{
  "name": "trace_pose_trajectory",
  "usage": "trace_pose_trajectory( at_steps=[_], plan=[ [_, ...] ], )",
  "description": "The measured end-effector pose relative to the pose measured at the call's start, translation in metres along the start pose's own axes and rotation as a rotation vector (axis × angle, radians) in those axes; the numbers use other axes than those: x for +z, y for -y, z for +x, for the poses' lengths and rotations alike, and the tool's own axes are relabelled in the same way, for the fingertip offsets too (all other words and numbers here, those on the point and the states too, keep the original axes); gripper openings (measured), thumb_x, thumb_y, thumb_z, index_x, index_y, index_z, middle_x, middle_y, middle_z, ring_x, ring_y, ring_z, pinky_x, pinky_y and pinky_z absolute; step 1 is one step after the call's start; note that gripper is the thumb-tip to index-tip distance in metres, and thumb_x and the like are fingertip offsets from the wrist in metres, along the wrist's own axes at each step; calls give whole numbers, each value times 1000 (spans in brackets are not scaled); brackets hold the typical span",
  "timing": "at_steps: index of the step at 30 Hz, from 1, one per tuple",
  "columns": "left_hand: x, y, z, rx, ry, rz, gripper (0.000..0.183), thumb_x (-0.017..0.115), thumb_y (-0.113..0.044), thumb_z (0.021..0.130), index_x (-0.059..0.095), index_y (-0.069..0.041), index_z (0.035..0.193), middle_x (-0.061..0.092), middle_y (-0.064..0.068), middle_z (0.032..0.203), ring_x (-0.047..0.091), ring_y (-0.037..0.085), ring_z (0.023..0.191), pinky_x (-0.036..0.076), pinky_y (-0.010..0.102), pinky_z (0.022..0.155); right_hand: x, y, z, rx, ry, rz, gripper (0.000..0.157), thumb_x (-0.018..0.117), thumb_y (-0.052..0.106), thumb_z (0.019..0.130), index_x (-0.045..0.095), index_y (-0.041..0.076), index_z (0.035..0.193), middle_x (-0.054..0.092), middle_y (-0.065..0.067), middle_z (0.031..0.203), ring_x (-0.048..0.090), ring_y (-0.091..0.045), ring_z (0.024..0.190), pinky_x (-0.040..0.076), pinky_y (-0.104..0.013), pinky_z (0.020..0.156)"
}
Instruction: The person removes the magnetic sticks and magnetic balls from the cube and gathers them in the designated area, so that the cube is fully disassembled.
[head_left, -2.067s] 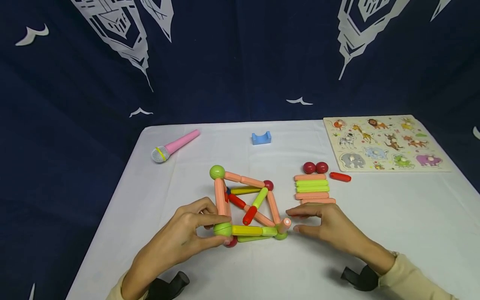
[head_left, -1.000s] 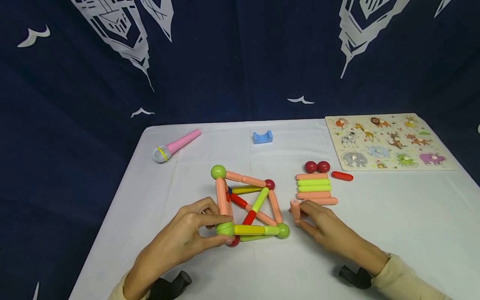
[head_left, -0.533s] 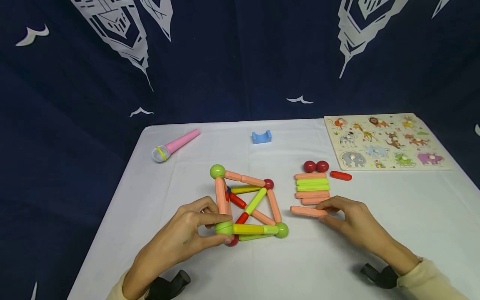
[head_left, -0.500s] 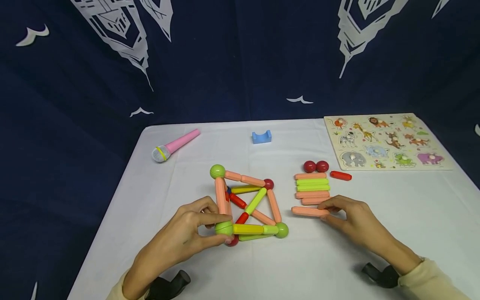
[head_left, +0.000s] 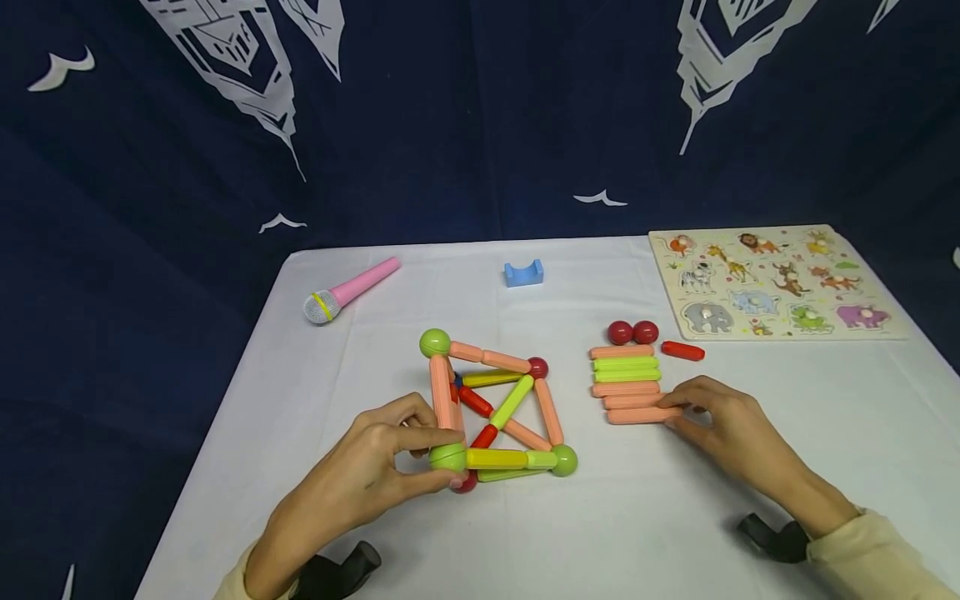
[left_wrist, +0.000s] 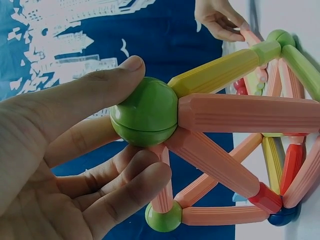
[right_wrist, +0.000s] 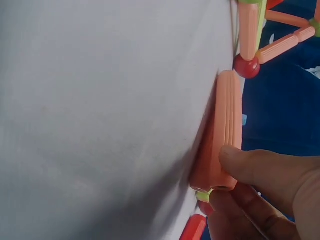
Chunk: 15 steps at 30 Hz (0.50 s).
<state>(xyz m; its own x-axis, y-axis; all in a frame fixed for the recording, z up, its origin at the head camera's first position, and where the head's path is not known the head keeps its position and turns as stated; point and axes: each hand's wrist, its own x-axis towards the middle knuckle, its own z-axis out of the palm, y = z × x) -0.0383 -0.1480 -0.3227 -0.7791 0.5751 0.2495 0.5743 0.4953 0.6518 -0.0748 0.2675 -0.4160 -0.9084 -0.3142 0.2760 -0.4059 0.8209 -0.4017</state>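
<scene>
My left hand (head_left: 367, 467) pinches a green ball (left_wrist: 145, 111) at the near left corner of a frame built from magnetic rods and balls. A yellow rod (head_left: 497, 459) runs from that ball toward another green ball (head_left: 564, 460) at the near right corner. To the right, my right hand (head_left: 731, 429) pinches the end of an orange magnetic rod (right_wrist: 229, 120) between thumb and fingers. That rod lies at the near end of a row of orange and light green rods (head_left: 626, 370). The frame's lower parts are partly hidden behind my left hand in the head view.
Two dark red balls (head_left: 632, 332) and a short red rod (head_left: 683, 351) lie beyond the row. An animal puzzle board (head_left: 780, 283) is at the back right. A pink toy microphone (head_left: 352, 292) and a blue cradle-shaped block (head_left: 523, 273) lie toward the back.
My right hand has taken an orange rod off the frame's near right corner and carried it right, to the near end of the row. My left hand has stayed on the green ball.
</scene>
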Motion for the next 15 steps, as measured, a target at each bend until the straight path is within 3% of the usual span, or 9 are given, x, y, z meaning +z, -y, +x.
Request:
trace_pose_trajectory(
  at_steps=[10, 15],
  plan=[
    [0, 0, 0, -12, 4, -15, 36, 88, -18, 74, 77, -7, 106, 55, -8, 89, 54, 9, 75, 47, 16, 54, 4, 6, 3, 36, 52, 29, 32, 85, 1, 72, 73, 12, 99, 66, 0, 100, 61, -17, 89, 53, -41, 75],
    [0, 0, 0, -8, 1, -6, 36, 88, -17, 73, 77, -7, 106, 55, -8, 89, 53, 8, 75, 46, 16, 55, 3, 22, 9, 15, 46, 28, 31, 84, 3, 74, 73, 8, 102, 68, -3, 102, 63, -26, 97, 52, -49, 82]
  ],
)
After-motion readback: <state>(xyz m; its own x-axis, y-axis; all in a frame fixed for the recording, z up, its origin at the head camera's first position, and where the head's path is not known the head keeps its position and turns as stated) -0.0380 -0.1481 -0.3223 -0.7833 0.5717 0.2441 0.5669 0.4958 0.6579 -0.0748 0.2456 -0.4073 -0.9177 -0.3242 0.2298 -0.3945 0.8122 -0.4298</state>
